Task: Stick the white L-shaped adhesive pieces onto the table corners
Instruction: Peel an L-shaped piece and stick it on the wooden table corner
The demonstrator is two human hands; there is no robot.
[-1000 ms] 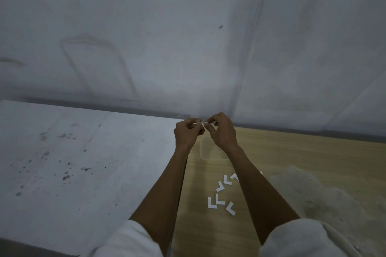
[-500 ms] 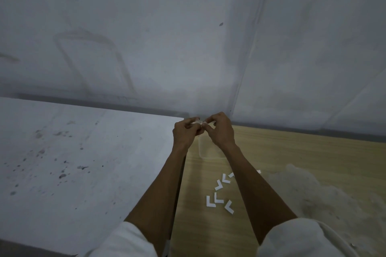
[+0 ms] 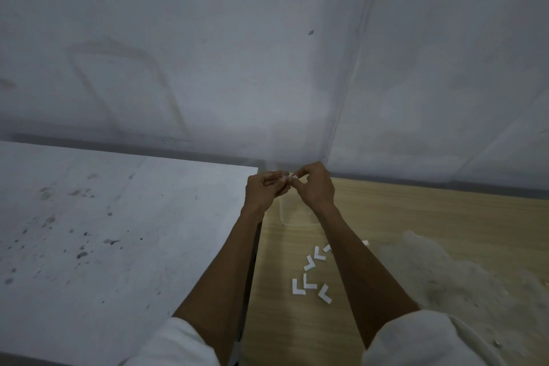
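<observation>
Desk (image 3: 445, 232) on right: pale wood grain, smooth. Grey slab (image 3: 104, 232) on left: matte, speckled with dark spots. Wall (image 3: 237, 53) behind: dull grey, stained. Loose white L-shaped pieces (image 3: 310, 282) lie flat on desk near right forearm, small, thin, sharp-cornered, scattered at differing angles. Left hand (image 3: 264, 192) and right hand (image 3: 315, 187) meet fingertip to fingertip at far desk corner, pinching small white piece (image 3: 289, 178); shape mostly hidden by fingers. White sleeves (image 3: 424, 339) at near edge.

Dim, flat, bluish-grey light with no visible source and no glare. Shadows are faint and soft. The whole frame is slightly soft and grainy; straight edges bow toward the frame's borders.
</observation>
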